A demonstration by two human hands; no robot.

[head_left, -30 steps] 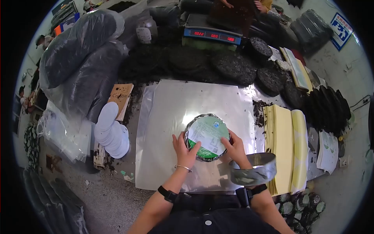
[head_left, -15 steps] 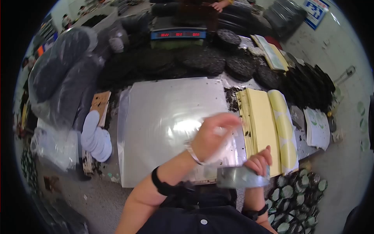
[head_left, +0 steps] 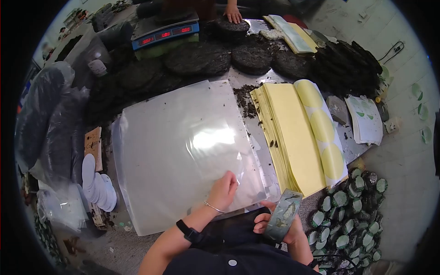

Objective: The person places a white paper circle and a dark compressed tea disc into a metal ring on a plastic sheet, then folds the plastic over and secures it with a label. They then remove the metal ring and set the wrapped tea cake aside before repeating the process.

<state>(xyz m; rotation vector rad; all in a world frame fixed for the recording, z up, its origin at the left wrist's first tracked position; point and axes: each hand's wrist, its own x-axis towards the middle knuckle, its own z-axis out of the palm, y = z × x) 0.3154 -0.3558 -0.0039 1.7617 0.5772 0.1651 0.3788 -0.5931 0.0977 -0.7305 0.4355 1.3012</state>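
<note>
Near the front edge of the stack of clear plastic sheets [head_left: 174, 137], my left hand [head_left: 222, 190] is closed, its fingers curled in; anything between them is too small to make out. My right hand [head_left: 293, 231] holds a roll of wide tape [head_left: 283, 216] upright at the table's front edge, with fingers on both sides of it. To the right of the sheets lies a stack of yellow paper [head_left: 293, 137], and on its right side is a strip with round yellow labels [head_left: 322, 126].
Dark round cakes [head_left: 251, 58] line the back, beside a digital scale [head_left: 166, 34]. A co-worker's hand [head_left: 233, 13] rests on one cake. White discs [head_left: 97, 185] lie left. Wrapped dark rolls [head_left: 34, 114] stand far left; green-ended bundles [head_left: 341, 240] fill the lower right.
My left hand has moved down and left and closed. The tape roll in my right hand has turned upright. The view has shifted, and the co-worker's hand now touches a cake.
</note>
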